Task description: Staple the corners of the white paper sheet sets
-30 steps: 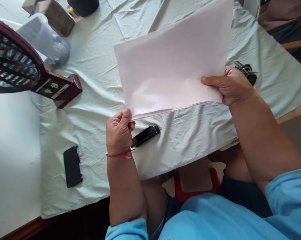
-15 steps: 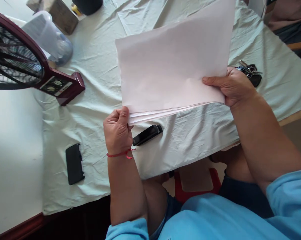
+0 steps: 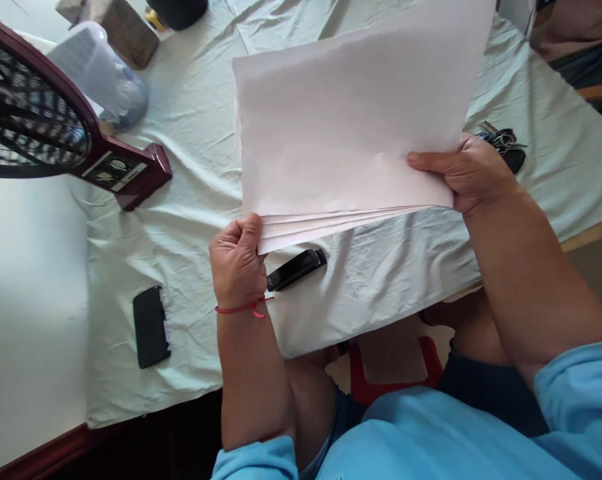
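Observation:
Both of my hands hold a small stack of white paper sheets (image 3: pixel 351 127) above the cloth-covered table. My left hand (image 3: pixel 238 260) pinches the near left corner, thumb on top. On the right side, my right hand (image 3: pixel 475 173) grips the near corner with its thumb laid flat over the top sheet; its other fingers are mostly hidden beneath. Along the near edge the sheets are fanned apart, so several layers show. Just right of my left wrist a black stapler (image 3: pixel 297 269) lies on the cloth, below the paper.
A black phone case (image 3: pixel 151 327) lies at the left. Behind it stand a dark red table fan (image 3: pixel 141 173) and a clear plastic container (image 3: pixel 125 100), with a brown block (image 3: pixel 123 33) farther back. Keys (image 3: pixel 505 143) lie beyond my right hand on the pale tablecloth (image 3: pixel 195 167).
The top sheet has shifted slightly away and to the right, and the near-edge layers are spread a little wider. Both hands keep their grip almost in place.

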Demonstrator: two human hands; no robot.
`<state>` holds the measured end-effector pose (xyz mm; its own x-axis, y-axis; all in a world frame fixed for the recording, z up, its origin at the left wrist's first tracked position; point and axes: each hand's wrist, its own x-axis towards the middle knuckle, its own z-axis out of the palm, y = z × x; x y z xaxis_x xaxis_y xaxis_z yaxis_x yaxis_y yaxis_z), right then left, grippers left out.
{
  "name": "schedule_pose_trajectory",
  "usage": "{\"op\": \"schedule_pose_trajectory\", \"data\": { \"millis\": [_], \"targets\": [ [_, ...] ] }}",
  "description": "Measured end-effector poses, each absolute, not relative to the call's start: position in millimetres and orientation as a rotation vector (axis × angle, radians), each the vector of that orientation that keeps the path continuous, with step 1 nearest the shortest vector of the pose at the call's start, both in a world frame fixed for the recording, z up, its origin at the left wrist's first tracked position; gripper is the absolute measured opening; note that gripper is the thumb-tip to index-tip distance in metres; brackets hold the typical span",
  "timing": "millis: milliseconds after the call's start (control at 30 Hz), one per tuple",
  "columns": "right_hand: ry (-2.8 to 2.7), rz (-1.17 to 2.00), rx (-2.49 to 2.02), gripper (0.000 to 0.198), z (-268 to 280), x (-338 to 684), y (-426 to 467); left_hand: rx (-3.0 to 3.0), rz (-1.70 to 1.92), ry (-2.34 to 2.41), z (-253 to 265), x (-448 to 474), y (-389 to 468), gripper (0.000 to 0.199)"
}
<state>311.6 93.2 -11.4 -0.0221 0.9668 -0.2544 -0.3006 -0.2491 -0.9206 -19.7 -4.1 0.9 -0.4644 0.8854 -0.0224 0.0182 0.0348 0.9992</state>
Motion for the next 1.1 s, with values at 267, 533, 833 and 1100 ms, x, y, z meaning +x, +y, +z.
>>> {"op": "schedule_pose_trajectory", "data": {
  "millis": [267,533,833,1100],
  "targets": [
    [-0.861,1.521,-1.126,0.053,-13.7,312.5,91.1,0.922,1.635,1.496,-8.1,-19.5,0.4,0.055],
    [-0.894,1.505,-1.124,0.054,-12.0,313.2,88.0,0.926,1.625,1.688,-8.7,-25.4,-1.0,0.064],
    [-1.069,1.293,-0.988,0.07,-38.5,314.9,94.3,1.066,1.81,1.528,-23.6,-34.5,9.0,0.057],
    [-1.291,1.184,-1.02,0.057,-30.7,314.9,88.2,1.163,1.817,1.6,-27.2,-45.3,12.1,0.038]
  ]
}}
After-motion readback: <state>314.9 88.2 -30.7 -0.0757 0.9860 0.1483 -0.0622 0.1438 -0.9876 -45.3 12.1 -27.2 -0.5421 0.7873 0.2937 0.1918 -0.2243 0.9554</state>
